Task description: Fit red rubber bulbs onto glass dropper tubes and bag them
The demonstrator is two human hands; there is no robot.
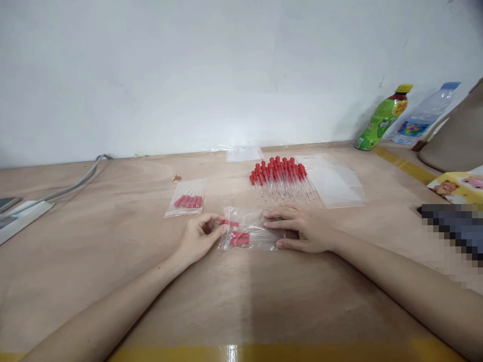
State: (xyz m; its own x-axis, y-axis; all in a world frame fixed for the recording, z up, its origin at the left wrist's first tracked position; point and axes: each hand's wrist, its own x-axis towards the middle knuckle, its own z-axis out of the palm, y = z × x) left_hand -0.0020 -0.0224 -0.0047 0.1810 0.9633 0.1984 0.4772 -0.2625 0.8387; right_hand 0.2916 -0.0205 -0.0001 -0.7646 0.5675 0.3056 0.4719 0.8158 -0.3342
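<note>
A clear zip bag [256, 236] lies flat on the table between my hands, with a few red-bulbed droppers [240, 238] inside. My left hand [202, 235] pinches the bag's left end, thumb and index finger at its mouth beside one red bulb. Over the bag's right end, my right hand [302, 229] rests with its fingers stretched out and spread, touching the plastic. Behind the bag is a pile of loose glass droppers [281, 176] with red bulbs. To the left, a filled bag of droppers [186, 197] lies flat.
Flat clear bags [337, 183] lie right of the pile, and another [244, 154] lies by the wall. A green bottle [383, 120], a water bottle [426, 115] and a beige bag [456, 133] stand at back right. A grey cable [81, 181] runs along the left.
</note>
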